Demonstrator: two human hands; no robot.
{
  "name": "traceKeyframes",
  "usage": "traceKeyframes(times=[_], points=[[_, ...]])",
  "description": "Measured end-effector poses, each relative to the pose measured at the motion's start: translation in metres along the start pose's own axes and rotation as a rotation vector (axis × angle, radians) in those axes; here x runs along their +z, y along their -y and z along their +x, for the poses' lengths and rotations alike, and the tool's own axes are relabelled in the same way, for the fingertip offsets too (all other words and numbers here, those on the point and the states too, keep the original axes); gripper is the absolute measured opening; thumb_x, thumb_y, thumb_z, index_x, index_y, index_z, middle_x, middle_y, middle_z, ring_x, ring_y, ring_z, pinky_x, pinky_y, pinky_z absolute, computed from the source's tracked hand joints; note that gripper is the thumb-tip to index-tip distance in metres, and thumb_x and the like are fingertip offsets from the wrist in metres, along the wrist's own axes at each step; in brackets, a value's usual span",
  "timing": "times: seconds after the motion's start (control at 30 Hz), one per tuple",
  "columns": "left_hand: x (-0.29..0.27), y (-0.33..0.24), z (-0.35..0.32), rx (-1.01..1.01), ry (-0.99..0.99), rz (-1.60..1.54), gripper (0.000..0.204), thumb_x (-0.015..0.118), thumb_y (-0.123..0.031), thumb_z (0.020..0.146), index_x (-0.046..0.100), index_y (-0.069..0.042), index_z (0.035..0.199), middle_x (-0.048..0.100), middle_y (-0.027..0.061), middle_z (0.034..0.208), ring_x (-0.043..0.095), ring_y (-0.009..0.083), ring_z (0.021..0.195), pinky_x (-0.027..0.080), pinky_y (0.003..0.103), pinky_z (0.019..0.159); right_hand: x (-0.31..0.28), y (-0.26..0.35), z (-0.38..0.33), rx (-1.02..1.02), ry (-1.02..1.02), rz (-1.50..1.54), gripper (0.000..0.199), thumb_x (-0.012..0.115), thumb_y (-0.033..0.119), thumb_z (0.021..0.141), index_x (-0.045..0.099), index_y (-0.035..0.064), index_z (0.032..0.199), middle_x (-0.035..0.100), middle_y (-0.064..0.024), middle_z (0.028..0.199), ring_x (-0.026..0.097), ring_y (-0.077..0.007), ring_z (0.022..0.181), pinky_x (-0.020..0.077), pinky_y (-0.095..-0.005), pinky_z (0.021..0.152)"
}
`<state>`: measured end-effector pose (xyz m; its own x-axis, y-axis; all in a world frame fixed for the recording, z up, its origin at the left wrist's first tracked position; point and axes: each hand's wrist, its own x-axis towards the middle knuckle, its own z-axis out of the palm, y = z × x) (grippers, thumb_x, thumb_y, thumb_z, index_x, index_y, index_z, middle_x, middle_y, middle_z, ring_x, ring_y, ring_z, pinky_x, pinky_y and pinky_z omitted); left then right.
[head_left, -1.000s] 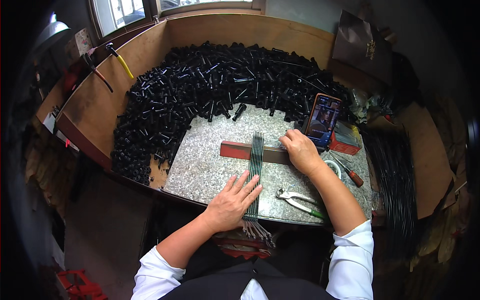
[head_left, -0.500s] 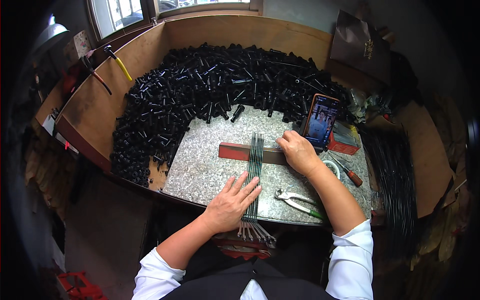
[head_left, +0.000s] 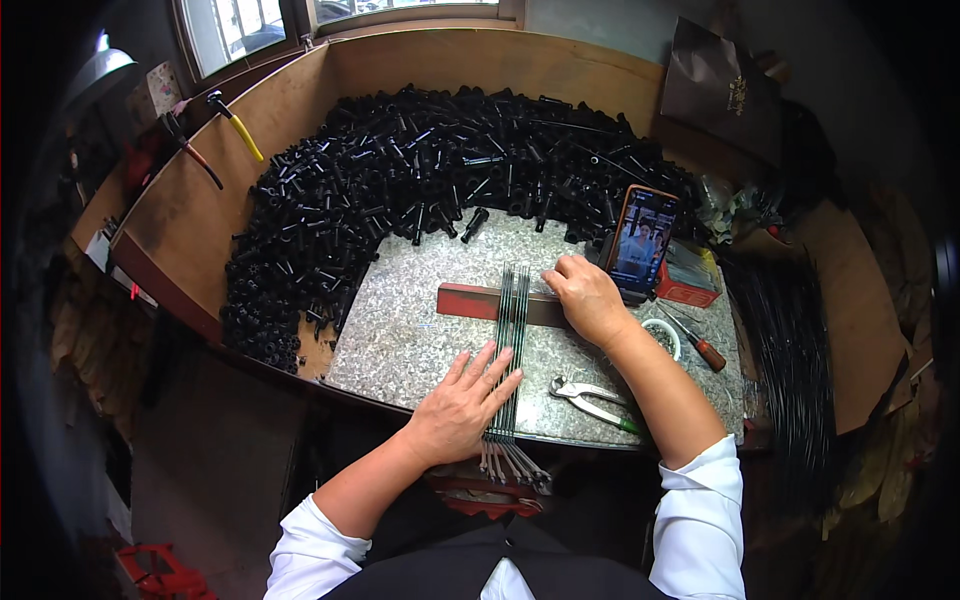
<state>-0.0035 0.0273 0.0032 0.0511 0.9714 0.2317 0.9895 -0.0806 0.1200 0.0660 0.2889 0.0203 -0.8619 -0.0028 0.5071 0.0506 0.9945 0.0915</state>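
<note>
Several thin dark metal rods (head_left: 512,340) lie side by side across a reddish-brown bar (head_left: 468,302) on the speckled board. Their hooked lower ends stick out past the board's near edge. My left hand (head_left: 458,408) rests on the rods with its fingers stretched out, below the bar. At the bar's right end is my right hand (head_left: 590,300), its fingers bent and pressed together just right of the rods' upper part. Whatever its fingertips pinch is too small or hidden to make out.
A heap of black tubular parts (head_left: 440,160) fills the wooden-walled bin (head_left: 480,55) behind the board. To the right are a phone (head_left: 640,240), red box (head_left: 690,290), screwdriver (head_left: 708,353), white dish (head_left: 672,335), pincers (head_left: 595,398) and long black rods (head_left: 790,350).
My right hand has shifted slightly left, toward the rods. More of the white dish shows beside my forearm. My left hand stays nearly still, and the rods' hooked ends have shifted slightly.
</note>
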Motion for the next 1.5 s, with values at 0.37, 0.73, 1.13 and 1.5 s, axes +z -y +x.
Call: traceKeyframes(times=[0.37,0.73,1.13,1.5], points=[[0.001,0.0,0.0,-0.022,-0.001,-0.028,0.099,0.078,-0.04,0.061,0.036,0.001,0.139,0.032,0.0246,0.146,0.026,0.0384,0.139,0.025,0.051,0.111,0.0,0.002,0.005,-0.018,0.002,-0.027,0.007,0.055,0.008,0.076,0.06,0.0056,0.08,0.055,-0.0093,0.083,0.057,-0.0253,0.083,0.0494,-0.035,0.073],[0.002,0.0,-0.002,-0.031,-0.03,-0.041,0.097,0.076,-0.045,0.063,0.036,0.001,0.14,0.032,0.0255,0.146,0.028,0.0378,0.138,0.026,0.05,0.11,0.005,0.005,0.008,0.029,0.051,0.019,0.017,0.059,0.005,0.074,0.063,0.0048,0.091,0.057,-0.0102,0.084,0.058,-0.0272,0.085,0.0507,-0.0369,0.072],[-0.003,-0.003,0.002,-0.001,-0.03,-0.08,0.085,0.074,-0.039,0.068,0.04,-0.012,0.141,0.032,0.0277,0.145,0.028,0.0396,0.138,0.025,0.052,0.11,-0.002,0.014,0.004,0.061,-0.061,0.133,0.022,0.056,0.0,0.077,0.062,0.0024,0.098,0.059,-0.0126,0.09,0.059,-0.0303,0.091,0.05,-0.0382,0.078],[0.006,0.0,0.001,-0.004,-0.059,-0.072,0.077,0.069,-0.019,0.066,0.044,-0.009,0.138,0.032,0.0276,0.145,0.029,0.0397,0.137,0.025,0.053,0.11,-0.111,-0.098,-0.049,0.38,-0.311,-0.156,0.008,0.06,0.0,0.08,0.062,0.0009,0.088,0.059,-0.0154,0.081,0.058,-0.0351,0.079,0.0478,-0.0411,0.07]])
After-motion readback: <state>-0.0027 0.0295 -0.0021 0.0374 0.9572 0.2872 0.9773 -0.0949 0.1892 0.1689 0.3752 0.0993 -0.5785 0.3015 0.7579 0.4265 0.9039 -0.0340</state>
